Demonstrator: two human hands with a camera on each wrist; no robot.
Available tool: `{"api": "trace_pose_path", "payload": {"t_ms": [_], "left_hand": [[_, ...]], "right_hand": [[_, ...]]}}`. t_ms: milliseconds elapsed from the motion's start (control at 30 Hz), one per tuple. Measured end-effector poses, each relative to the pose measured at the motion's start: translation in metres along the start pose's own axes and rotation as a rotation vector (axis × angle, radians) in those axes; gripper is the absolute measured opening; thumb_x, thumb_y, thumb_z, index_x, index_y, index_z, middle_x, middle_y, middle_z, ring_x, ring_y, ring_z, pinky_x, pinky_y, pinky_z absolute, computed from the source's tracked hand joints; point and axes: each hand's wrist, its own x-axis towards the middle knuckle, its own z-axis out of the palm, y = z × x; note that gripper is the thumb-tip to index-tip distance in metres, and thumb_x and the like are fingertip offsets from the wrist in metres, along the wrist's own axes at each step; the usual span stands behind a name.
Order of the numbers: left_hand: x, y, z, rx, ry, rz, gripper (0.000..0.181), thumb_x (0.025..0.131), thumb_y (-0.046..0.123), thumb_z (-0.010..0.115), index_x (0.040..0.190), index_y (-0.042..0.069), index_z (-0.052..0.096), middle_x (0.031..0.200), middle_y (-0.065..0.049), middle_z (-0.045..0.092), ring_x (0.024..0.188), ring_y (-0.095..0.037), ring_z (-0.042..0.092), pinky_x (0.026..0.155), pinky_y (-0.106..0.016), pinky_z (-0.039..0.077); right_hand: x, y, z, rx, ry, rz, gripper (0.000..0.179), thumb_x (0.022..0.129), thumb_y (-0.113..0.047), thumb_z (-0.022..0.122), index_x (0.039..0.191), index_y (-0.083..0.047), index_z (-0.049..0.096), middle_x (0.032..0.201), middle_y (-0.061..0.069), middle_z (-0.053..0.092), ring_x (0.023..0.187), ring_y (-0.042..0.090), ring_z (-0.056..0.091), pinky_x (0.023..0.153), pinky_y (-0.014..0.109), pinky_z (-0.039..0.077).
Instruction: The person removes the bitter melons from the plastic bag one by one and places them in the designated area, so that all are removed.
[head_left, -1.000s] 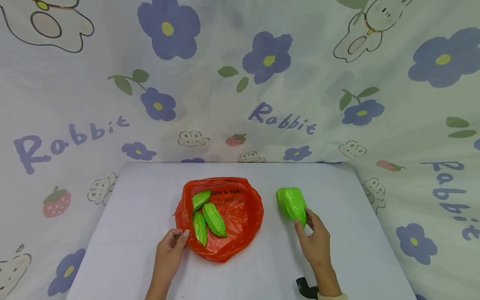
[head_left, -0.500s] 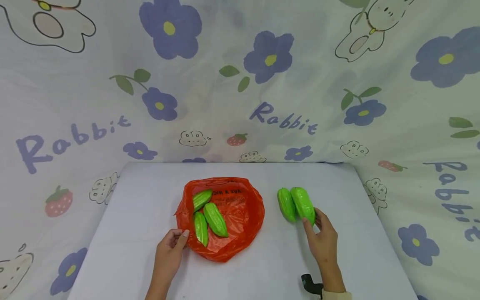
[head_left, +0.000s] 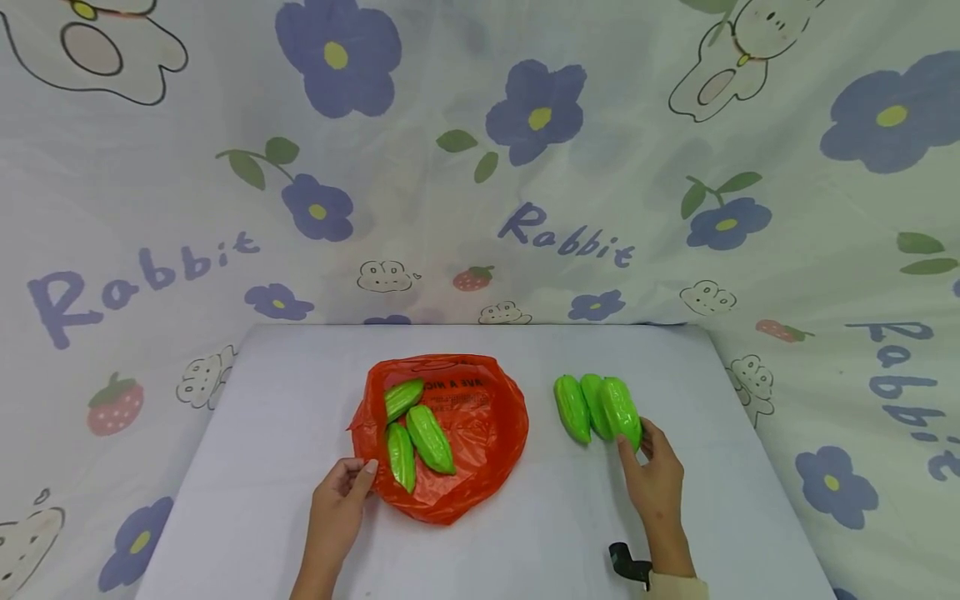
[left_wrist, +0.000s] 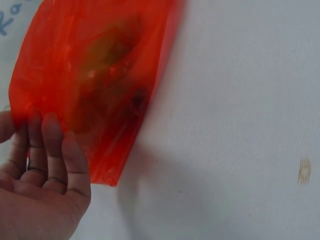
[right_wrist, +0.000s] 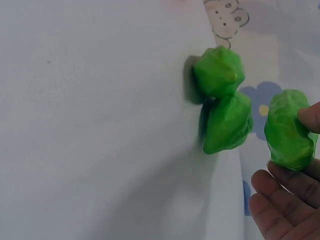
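Note:
On the left, an opened red plastic bag (head_left: 480, 462) holds several things: three green, ridged bitter melons (head_left: 429, 440) show inside it. My left hand (head_left: 339, 508) pinches the bag's near-left rim between thumb and fingers; in the left wrist view its fingertips (left_wrist: 52, 122) lie against the red film. To the right, my right hand (head_left: 654, 475) grips the near end of another bitter melon (right_wrist: 289, 130), raised off the table. Just left of it two more bitter melons (head_left: 573, 410) lie side by side on the table, the second partly hidden behind the held one.
A white tabletop (head_left: 540, 533) lies under everything. A patterned cloth (head_left: 420, 183) hangs behind it and at both sides. A black angled piece (head_left: 628, 565) sits by my right wrist, near a light sleeve (head_left: 677, 587).
My right hand has shifted right with its bitter melon, away from the two on the table, which now show separately. My left hand and the bag have stayed in place.

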Motion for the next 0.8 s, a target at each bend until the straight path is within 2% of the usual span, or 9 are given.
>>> {"api": "trace_pose_path", "payload": {"t_ms": [800], "left_hand": [[0.001, -0.003, 0.001, -0.023, 0.004, 0.007, 0.042, 0.106, 0.040, 0.062, 0.118, 0.000, 0.063, 0.106, -0.012, 0.067, 0.089, -0.013, 0.065, 0.081, -0.024, 0.059]], "right_hand": [[0.015, 0.023, 0.000, -0.006, -0.028, 0.134, 0.054, 0.104, -0.023, 0.067, 0.144, 0.008, 0.050, 0.135, 0.032, 0.060, 0.124, 0.045, 0.060, 0.103, 0.056, 0.051]]}}
